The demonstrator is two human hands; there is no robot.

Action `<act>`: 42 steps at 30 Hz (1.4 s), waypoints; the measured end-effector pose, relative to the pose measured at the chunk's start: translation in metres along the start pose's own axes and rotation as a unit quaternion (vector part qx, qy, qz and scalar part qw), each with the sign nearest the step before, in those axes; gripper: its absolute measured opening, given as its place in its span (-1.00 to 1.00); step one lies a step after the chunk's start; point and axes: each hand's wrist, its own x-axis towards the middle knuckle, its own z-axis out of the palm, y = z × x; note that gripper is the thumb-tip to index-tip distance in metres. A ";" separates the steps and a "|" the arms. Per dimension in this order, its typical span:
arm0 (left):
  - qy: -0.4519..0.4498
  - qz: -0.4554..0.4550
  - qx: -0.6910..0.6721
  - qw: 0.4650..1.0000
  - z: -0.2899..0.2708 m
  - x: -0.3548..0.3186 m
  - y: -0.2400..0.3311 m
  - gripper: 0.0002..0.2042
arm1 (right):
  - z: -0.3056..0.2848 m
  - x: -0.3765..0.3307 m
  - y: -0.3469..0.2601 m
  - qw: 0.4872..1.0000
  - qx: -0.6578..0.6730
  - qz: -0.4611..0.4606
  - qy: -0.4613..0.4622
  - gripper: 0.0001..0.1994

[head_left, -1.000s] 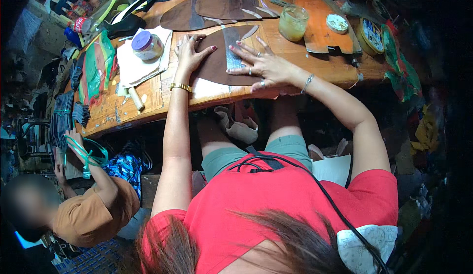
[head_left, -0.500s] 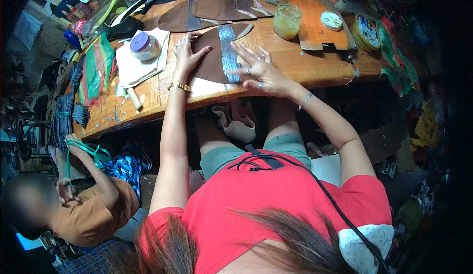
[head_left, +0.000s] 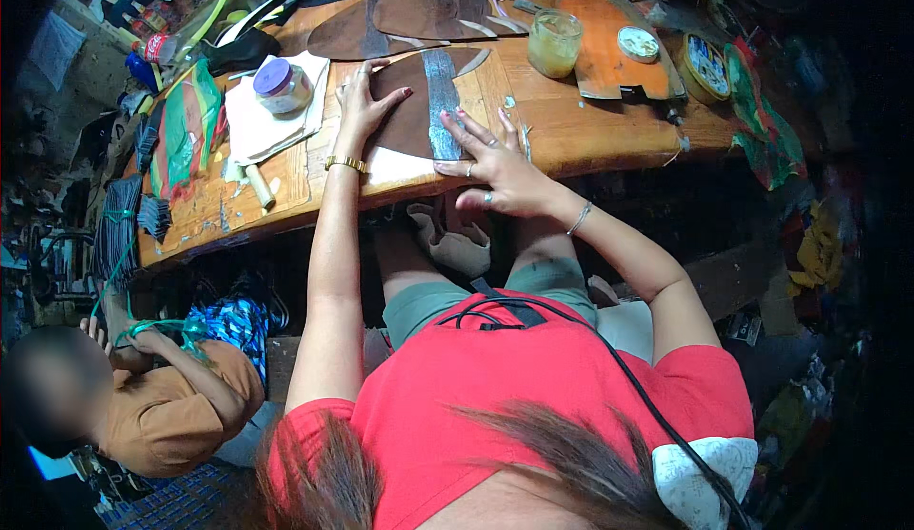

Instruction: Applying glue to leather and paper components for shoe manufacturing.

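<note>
Co-worker: person (head_left: 181,411) in a tan shirt at lower left, hands at a green cord (head_left: 157,328)
Bundle: dark strips (head_left: 119,220) hanging by the left end of the wooden table (head_left: 609,128)
Purple-lidded jar (head_left: 283,89): upright on white sheets (head_left: 246,140), near the left hand
Left hand (head_left: 362,106): open, thumb spread out over the brown piece, fingers slightly bent at its left edge, grasping nothing
Brown piece (head_left: 405,120): flat at the table's front edge, between both hands, a shiny grey band (head_left: 441,92) across its right part
Other brown pieces (head_left: 409,18): overlapping, just behind it
Right hand (head_left: 500,163): open, fingers spread, fingertips at the band's lower end, nothing gripped; pressure cannot be told
Glass jar (head_left: 555,46): lidless, yellowish contents
Orange board (head_left: 592,18): small round tub (head_left: 638,43) on top
Oval tin (head_left: 706,68): yellow-sided, right of the board
</note>
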 end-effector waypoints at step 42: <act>0.075 -0.024 -0.201 0.976 0.050 0.223 -0.122 -0.83 | -0.019 -0.010 0.056 0.965 0.165 0.102 0.173 -0.36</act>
